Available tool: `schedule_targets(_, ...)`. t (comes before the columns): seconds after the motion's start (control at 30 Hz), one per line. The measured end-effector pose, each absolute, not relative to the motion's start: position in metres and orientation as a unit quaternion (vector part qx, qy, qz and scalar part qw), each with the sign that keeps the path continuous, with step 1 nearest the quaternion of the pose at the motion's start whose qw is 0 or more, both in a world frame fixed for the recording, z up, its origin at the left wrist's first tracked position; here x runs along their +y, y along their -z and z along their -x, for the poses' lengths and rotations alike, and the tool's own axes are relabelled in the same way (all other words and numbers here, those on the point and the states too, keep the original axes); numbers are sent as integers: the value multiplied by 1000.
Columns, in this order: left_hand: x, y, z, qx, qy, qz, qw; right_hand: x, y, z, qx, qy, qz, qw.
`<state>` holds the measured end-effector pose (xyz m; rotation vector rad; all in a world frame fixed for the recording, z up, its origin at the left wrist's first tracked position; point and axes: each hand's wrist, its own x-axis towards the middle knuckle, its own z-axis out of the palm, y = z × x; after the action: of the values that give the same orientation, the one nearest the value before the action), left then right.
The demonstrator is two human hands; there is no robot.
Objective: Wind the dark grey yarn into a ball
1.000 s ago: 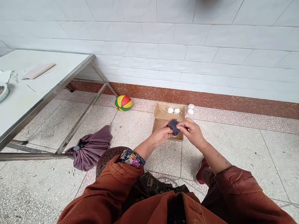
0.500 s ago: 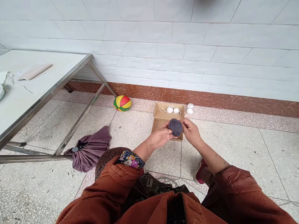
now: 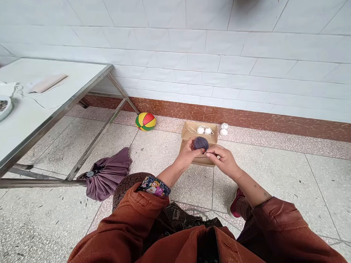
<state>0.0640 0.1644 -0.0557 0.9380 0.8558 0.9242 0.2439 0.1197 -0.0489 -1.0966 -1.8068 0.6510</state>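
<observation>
A ball of dark grey yarn [image 3: 201, 143] is held above a cardboard box [image 3: 186, 152] on the floor. My left hand [image 3: 188, 152] is closed round its left side, with the thumb across the lower front. At the lower right of the ball, my right hand [image 3: 223, 160] pinches with thumb and forefinger on the grey yarn; the strand itself is barely visible between the fingertips. White yarn balls [image 3: 208, 131] with loose strands lie in the far part of the box.
More white yarn balls [image 3: 223, 129] lie on the floor right of the box. To the left are a colourful ball [image 3: 146, 121], a folded purple umbrella [image 3: 109, 174] and a metal-framed table [image 3: 87, 75] with a dish [image 3: 0, 110] and cloth. A tiled wall [image 3: 178, 62] stands behind.
The grey yarn ball has shifted slightly left and tilted in my left hand. My right hand has come round from its right side to its lower right. The view has shifted a little.
</observation>
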Motion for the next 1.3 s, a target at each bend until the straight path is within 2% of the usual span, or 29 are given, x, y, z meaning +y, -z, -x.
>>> schedule_targets(0.17,155,51,-63,318,-319,-448,772,133,47,-254,-643,-252,520,502)
schedule_targets(0.4,154,44,-61,208,-301,-337,868,135,64,-250,-581,-379,554,461)
schedule_targets(0.7,159,49,-63,264,-414,-286,823,128,72,-243,-668,-305,529,425)
schedule_targets(0.87,158,45,-63,287,-417,-310,805,127,73,-241,-704,-293,513,394)
schedule_targets(1.13,162,46,-61,279,-432,-289,808,127,69,-243,-700,-283,513,408)
schedule_targets(1.3,164,52,-58,371,-406,-371,749,125,59,-244,-708,-295,493,411)
